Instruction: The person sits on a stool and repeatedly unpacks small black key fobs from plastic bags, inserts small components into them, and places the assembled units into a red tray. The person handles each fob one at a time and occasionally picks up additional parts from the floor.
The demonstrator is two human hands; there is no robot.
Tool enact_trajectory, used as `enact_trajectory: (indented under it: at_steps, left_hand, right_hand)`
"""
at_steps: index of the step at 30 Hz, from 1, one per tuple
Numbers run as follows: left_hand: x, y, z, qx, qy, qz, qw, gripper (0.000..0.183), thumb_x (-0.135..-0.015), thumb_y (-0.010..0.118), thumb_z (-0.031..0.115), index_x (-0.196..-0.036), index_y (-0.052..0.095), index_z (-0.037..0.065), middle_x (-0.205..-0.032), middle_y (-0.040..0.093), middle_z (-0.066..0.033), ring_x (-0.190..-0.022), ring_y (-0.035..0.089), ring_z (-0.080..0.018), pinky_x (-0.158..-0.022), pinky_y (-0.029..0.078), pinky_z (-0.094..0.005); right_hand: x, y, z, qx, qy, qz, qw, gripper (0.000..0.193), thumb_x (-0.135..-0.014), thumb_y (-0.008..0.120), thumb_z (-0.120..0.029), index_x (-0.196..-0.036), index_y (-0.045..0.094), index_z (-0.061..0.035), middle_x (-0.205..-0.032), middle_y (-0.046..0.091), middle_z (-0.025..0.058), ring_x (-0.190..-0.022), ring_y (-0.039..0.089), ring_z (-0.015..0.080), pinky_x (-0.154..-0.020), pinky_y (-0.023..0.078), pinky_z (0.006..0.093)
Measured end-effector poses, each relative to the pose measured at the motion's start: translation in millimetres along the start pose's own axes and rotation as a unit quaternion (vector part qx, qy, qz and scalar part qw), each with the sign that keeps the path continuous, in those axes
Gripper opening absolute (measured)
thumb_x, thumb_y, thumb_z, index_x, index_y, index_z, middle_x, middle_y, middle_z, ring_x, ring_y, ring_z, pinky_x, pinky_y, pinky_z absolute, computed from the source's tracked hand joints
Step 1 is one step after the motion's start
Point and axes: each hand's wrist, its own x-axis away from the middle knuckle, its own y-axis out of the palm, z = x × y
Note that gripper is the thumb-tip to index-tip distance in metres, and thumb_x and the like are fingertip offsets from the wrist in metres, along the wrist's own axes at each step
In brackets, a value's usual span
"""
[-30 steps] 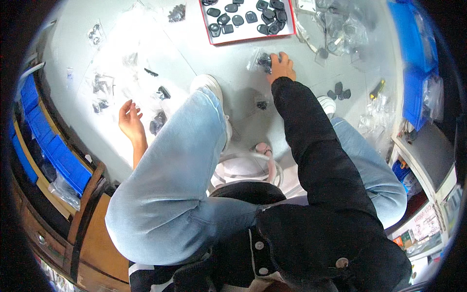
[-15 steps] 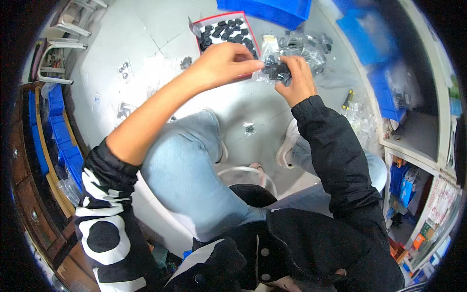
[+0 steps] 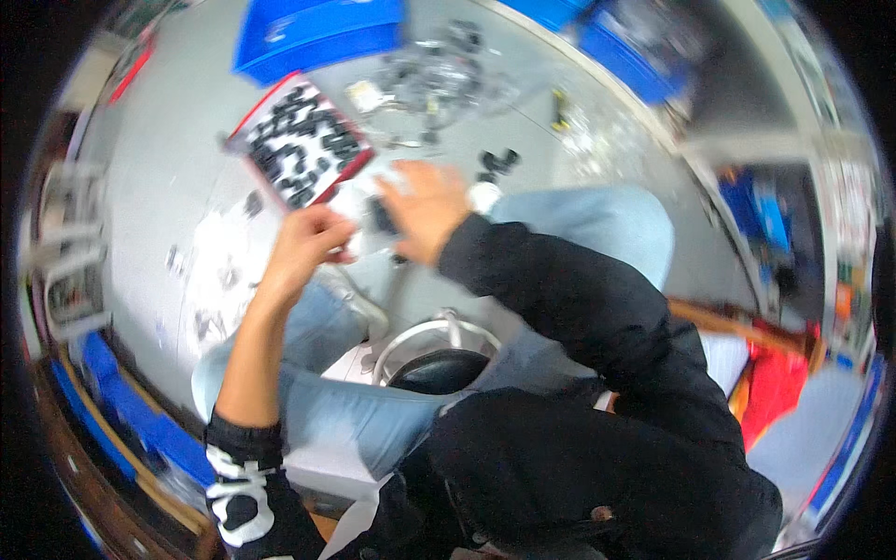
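Between my hands is a clear plastic bag (image 3: pixel 353 198), blurred by motion, with a dark piece (image 3: pixel 380 217) beside my right fingers. My left hand (image 3: pixel 308 245) is closed, thumb and fingers pinched at the bag's near-left side. On the other side, my right hand (image 3: pixel 427 210) curls its fingers over the bag and the dark piece; its fingertips are smeared. Just beyond my left hand sits a shallow red-rimmed box (image 3: pixel 245 124) with many small black parts (image 3: pixel 303 140) inside. A few loose black pieces (image 3: pixel 497 165) lie on the floor right of my right hand.
A blue bin (image 3: pixel 317 42) stands behind the box, with a heap of clear bags (image 3: pixel 439 79) to its right. Another blue bin (image 3: pixel 630 56) is farther right. A yellow-and-black tool (image 3: pixel 559 109) lies near more bags (image 3: pixel 597 140). Below my hands is a round black-seated stool (image 3: pixel 439 371).
My view has turned, so the box and bins appear farther left. Both hands have come nearer to me, still around the bag. Loose black pieces now show on the floor at right.
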Motion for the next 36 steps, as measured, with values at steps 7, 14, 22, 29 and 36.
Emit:
enact_trajectory:
  at_steps: [7,14,22,29,36]
  left_hand:
    - [-3.8,-51.4,23.9,-0.005,0.087,0.128,0.988,0.01,-0.081,0.053,0.012,-0.084,0.054,0.003,-0.078,0.055,-0.0019,-0.071,0.052,-0.008,-0.066,0.044,-0.0222]
    - [20.4,-82.5,19.0,-0.015,0.123,0.172,0.977,0.036,-0.078,0.058,0.012,-0.111,0.048,-0.001,-0.104,0.056,-0.0075,-0.09,0.056,-0.0163,-0.082,0.045,-0.0301]
    - [50.9,-115.6,-1.4,0.11,0.181,0.0,0.977,0.054,-0.079,0.058,0.014,-0.124,0.032,0.001,-0.121,0.044,-0.0138,-0.106,0.049,-0.0227,-0.089,0.042,-0.0337]
    - [48.1,-121.8,-8.8,0.17,0.166,0.068,0.969,0.05,-0.081,0.054,0.023,-0.122,0.035,0.0,-0.119,0.045,-0.0121,-0.106,0.048,-0.022,-0.088,0.043,-0.0331]
    - [35.7,-74.8,9.9,0.079,0.138,0.077,0.984,0.043,-0.077,0.062,0.023,-0.106,0.046,-0.004,-0.095,0.056,-0.0066,-0.084,0.056,-0.0131,-0.076,0.045,-0.0255]
  right_hand:
    - [-85.3,-12.7,-51.2,-0.347,0.096,-0.093,0.928,0.027,-0.064,0.061,-0.028,-0.083,0.065,-0.0086,-0.082,0.063,0.0131,-0.077,0.062,0.0271,-0.065,0.049,0.0389]
    - [-115.2,-14.1,-95.9,-0.407,0.124,-0.024,0.905,0.033,-0.058,0.063,-0.027,-0.078,0.065,-0.0014,-0.077,0.063,0.0156,-0.073,0.062,0.029,-0.065,0.05,0.0362]
    - [-133.7,-3.9,-118.0,-0.429,0.049,-0.038,0.901,0.033,-0.058,0.063,-0.028,-0.078,0.065,-0.0009,-0.075,0.063,0.0158,-0.072,0.062,0.0289,-0.065,0.05,0.036]
    - [-138.2,2.4,-119.1,-0.411,0.013,-0.059,0.91,0.033,-0.058,0.063,-0.028,-0.077,0.065,-0.0005,-0.073,0.063,0.0161,-0.071,0.062,0.0287,-0.064,0.05,0.0359]
    - [-124.3,2.7,-78.3,-0.42,-0.023,-0.166,0.892,0.033,-0.059,0.062,-0.028,-0.077,0.065,0.0003,-0.07,0.062,0.0167,-0.07,0.062,0.0282,-0.064,0.05,0.0359]
